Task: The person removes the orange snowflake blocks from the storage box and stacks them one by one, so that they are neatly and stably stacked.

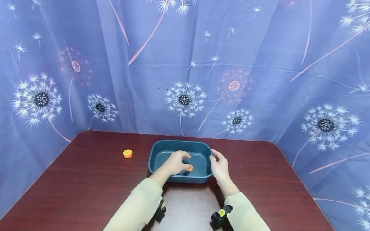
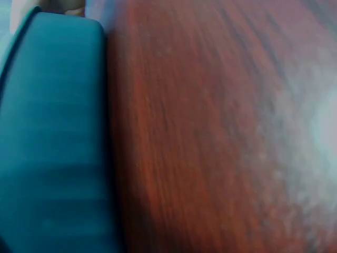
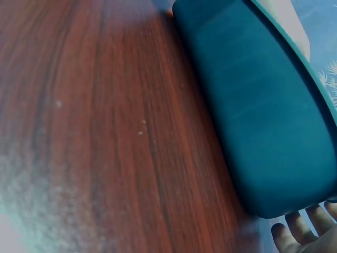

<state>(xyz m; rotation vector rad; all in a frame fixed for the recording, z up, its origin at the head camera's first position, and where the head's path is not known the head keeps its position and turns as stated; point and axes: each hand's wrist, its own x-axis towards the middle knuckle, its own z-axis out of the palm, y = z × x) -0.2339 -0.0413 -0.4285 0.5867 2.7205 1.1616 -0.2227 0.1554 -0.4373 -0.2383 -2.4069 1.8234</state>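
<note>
A dark teal rectangular basin (image 1: pixel 199 179) stands on the table. My left hand (image 1: pixel 174 163) reaches over its near left side, with thumb and fingers spread apart inside. Close by the thumb tip is a small orange flower-shaped piece (image 1: pixel 189 168), partly hidden by the hand. At the basin's right end my right hand (image 1: pixel 220 166) has its thumb and fingertips right at the rim. In the right wrist view, its fingers (image 3: pixel 299 230) lie loosely along the end wall. A second orange piece with a scalloped edge (image 1: pixel 127 153) sits on the table, left of the basin.
The dark red wood-grain table (image 1: pixel 95 179) has rounded far corners. A blue curtain (image 1: pixel 150 83) with dandelion prints hangs along its back and sides. Black wrist cameras are strapped beneath both pale sleeves (image 1: pixel 138 202).
</note>
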